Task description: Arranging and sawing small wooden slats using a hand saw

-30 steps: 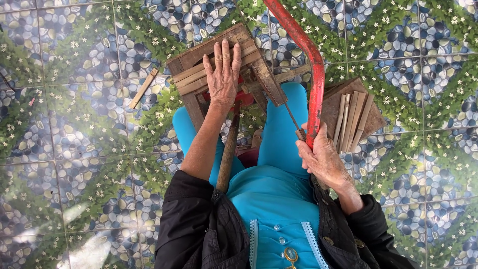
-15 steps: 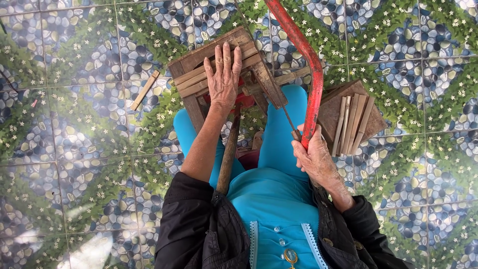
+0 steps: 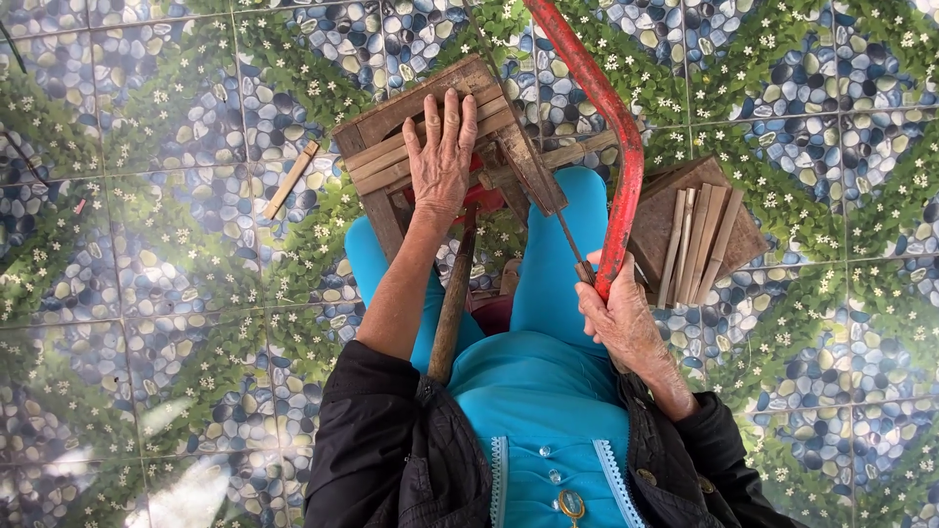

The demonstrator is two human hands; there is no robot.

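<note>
1. Head view, fingers: left hand (image 3: 440, 156) lies flat, fingers (image 3: 452, 122) pressed close together, palm down on a bundle of wooden slats (image 3: 421, 152) atop a small wooden stool (image 3: 377, 127). Not gripping, only clamping by weight.
2. Right hand (image 3: 621, 318) is curled tight round the handle end of a red hacksaw (image 3: 611, 127). Frame arcs up past the top edge; thin blade (image 3: 567, 235) runs from the handle toward the stool's right side, just beside the left hand.
3. Work sits on the stool, between the teal-trousered knees (image 3: 572, 254).
4. Risk: blade jumps the cut and skids toward the left hand. Cause: fingers are near the blade line, and nothing but palm pressure holds the slats.
5. Risk: slats shift or fan out mid-stroke. Cause: loose bundle, no clamp, low stool on a glossy tiled floor (image 3: 147, 293).
6. Risk: blade binds or kinks. Cause: it enters at a slant, and the frame is steered one-handed.
7. Risk: a wooden handle (image 3: 452, 313) propped between the legs gets knocked. Cause: it leans close under the left forearm.
8. Counts: hands 2; saws 1; stools 1.
9. One loose stick (image 3: 291, 179) on the floor left of the stool.
10. One second stack of slats (image 3: 694, 240), right of the saw, on a brown board; about five or six, exact number unclear.
11. Slats under the palm: several, can't count, hand covers them.
</note>
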